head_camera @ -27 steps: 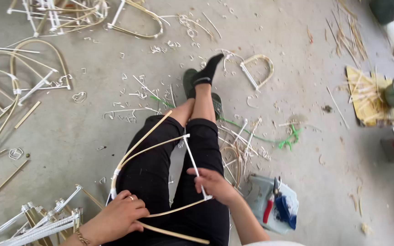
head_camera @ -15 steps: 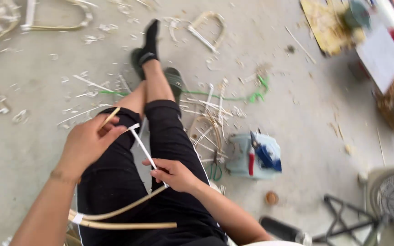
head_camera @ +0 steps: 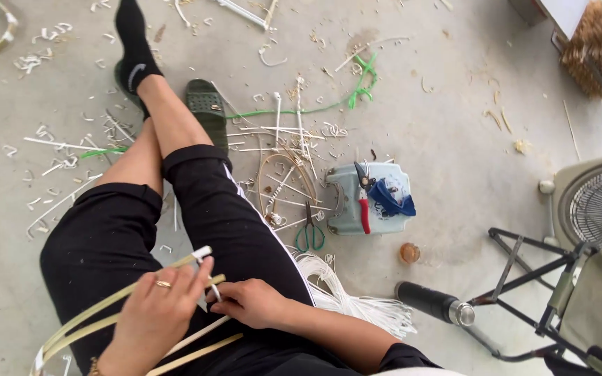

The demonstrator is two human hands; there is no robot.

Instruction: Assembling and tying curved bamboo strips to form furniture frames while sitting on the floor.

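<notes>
I sit on a concrete floor with my legs in black shorts stretched out. My left hand [head_camera: 156, 313], with a ring on one finger, is closed around pale rattan strips [head_camera: 88, 315] that lie across my lap. My right hand [head_camera: 247, 301] pinches the end of a thin white strip [head_camera: 203, 254] right beside the left hand's fingers. More pale strips run under both hands toward the lower left.
A pale blue box [head_camera: 374, 202] holds red-handled pruners [head_camera: 363, 198] and a blue cloth. Green-handled scissors [head_camera: 310, 233] lie beside it. A bundle of white strips [head_camera: 353, 299], a black flask [head_camera: 432, 302], a folding chair frame [head_camera: 559, 299] and a fan [head_camera: 597, 209] are at the right. Cane offcuts litter the floor.
The camera has swung right and down. My left hand has moved down the strips to my lap, close to my right hand, and the rattan frame now lies lower across my thighs.
</notes>
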